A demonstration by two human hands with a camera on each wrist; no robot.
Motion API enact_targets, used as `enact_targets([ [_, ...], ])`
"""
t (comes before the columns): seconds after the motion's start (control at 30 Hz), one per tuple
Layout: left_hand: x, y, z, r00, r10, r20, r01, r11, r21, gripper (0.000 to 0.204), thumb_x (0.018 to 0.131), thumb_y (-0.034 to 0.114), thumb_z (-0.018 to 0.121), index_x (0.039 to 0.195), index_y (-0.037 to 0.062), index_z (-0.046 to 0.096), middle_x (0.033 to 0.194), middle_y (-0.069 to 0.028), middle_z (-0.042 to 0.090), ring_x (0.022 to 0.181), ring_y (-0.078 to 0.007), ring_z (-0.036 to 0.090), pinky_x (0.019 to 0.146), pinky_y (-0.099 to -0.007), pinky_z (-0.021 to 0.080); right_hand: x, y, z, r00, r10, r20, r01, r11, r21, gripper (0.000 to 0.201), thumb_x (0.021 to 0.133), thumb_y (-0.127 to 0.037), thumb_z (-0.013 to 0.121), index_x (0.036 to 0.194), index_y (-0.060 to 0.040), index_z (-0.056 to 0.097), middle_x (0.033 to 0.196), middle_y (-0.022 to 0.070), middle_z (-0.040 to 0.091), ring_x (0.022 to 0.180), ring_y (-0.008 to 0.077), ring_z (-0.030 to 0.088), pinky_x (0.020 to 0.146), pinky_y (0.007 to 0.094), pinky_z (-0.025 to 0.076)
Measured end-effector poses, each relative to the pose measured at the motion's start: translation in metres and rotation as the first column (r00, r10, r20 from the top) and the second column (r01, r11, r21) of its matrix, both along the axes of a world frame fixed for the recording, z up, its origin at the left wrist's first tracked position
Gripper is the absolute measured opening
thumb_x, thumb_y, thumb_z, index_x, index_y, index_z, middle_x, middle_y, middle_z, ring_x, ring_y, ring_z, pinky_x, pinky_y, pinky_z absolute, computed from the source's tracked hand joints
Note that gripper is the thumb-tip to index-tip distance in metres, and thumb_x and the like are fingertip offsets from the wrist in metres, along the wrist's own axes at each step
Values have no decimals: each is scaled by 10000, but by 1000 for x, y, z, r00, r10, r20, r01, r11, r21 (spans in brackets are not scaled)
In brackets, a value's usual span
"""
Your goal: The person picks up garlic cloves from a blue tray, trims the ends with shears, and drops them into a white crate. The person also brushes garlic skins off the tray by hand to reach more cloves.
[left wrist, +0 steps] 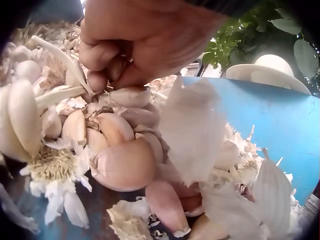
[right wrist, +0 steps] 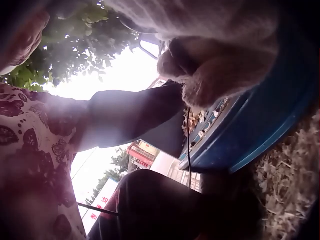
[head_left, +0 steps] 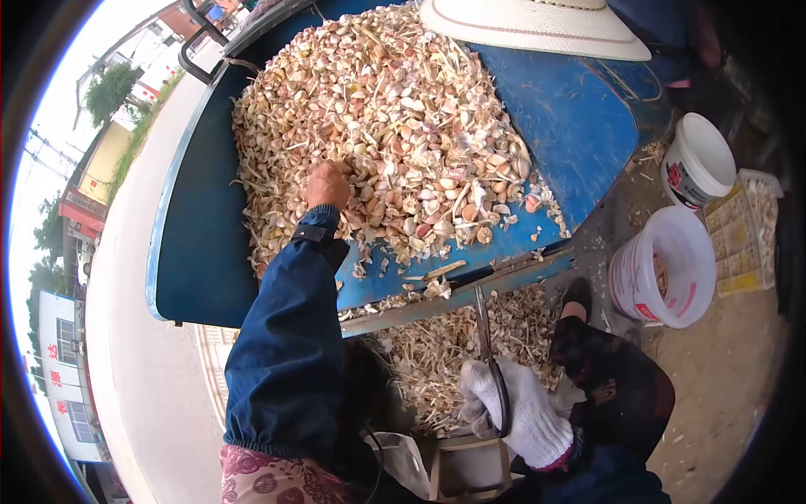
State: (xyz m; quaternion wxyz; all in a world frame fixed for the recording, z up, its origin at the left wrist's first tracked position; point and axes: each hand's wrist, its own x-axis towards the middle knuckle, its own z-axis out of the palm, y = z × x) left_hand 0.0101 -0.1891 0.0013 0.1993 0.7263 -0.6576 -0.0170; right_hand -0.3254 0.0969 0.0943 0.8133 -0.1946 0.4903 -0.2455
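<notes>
In the head view a large heap of garlic cloves (head_left: 395, 126) lies in a blue metal bin (head_left: 201, 244). The bare left hand (head_left: 328, 186) reaches into the heap's near side; in the left wrist view that hand (left wrist: 145, 45) has its fingers curled among cloves (left wrist: 125, 165) and dry stalks, and what it pinches, if anything, is unclear. The right hand (head_left: 516, 412), in a white glove, grips dark metal shears (head_left: 495, 361) below the bin's edge, blades pointing up. The gloved hand (right wrist: 215, 60) is dim in the right wrist view.
Clippings and skins (head_left: 437, 361) are piled on the ground under the bin. Two white buckets (head_left: 705, 155) (head_left: 625, 273) and a yellow crate (head_left: 739, 235) stand at the right. A straw hat (head_left: 537, 29) lies on the bin's far edge. The person's dark-clad leg (head_left: 621, 378) is beside the pile.
</notes>
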Motion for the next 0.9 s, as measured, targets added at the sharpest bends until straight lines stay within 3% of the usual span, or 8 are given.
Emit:
enact_targets([
  [0.13,7,30,-2,991,-116,61,116,993,-8,295,760,56,577,982,150,748,937,-176,690,954,-321,653,828,-408,519,-1,0,11,993,94,-66,-99,991,-86,436,937,-417,595,814,0,563,656,45,575,562,104,580,483,239,473],
  [0.27,1,51,28,989,60,-133,-34,982,185,245,745,34,598,897,135,762,830,-150,706,808,-298,683,738,-376,536,-3,1,12,971,187,-151,-201,976,-80,452,927,-426,608,839,16,576,667,49,585,592,111,608,506,239,504],
  [0.4,-19,11,39,990,-111,-90,83,960,-269,254,750,50,561,884,137,759,829,-162,698,793,-324,680,723,-388,532,-1,4,13,965,174,-194,-198,974,-107,430,917,-406,631,845,15,577,672,47,588,600,109,613,513,232,514],
  [0.5,-32,-35,30,969,-219,113,244,921,-305,276,753,73,557,952,132,739,905,-179,688,833,-371,658,748,-430,525,0,-1,21,967,150,-206,-168,983,-69,401,916,-386,639,846,5,578,679,49,597,602,104,612,511,231,511],
  [0.6,-43,-51,20,954,-115,276,121,993,-4,146,773,101,565,832,66,694,855,-209,669,867,-388,644,750,-465,510,-3,-4,19,974,141,-176,-155,986,-69,377,918,-370,642,851,-5,578,685,53,614,597,93,605,511,224,508],
  [0.73,-32,-34,2,939,-153,309,186,980,-78,130,769,86,563,819,51,679,860,-212,668,869,-387,645,745,-463,509,-9,-6,15,955,198,-222,-228,966,-119,385,913,-378,646,848,-6,574,666,52,614,588,84,597,511,218,499],
  [0.83,-18,-16,9,979,-102,174,121,987,-101,153,762,94,580,853,44,692,871,-225,662,865,-405,638,747,-470,507,-11,-5,19,944,253,-213,-287,946,-149,388,909,-381,649,846,-6,574,653,49,608,585,90,600,507,223,495],
  [0.9,-7,-4,21,931,-19,-363,-5,998,-66,171,765,79,650,915,10,692,766,-135,666,651,-268,632,568,-376,490,-13,-5,25,960,232,-159,-254,959,-128,389,908,-381,650,847,-5,574,646,48,605,584,96,602,505,228,493],
])
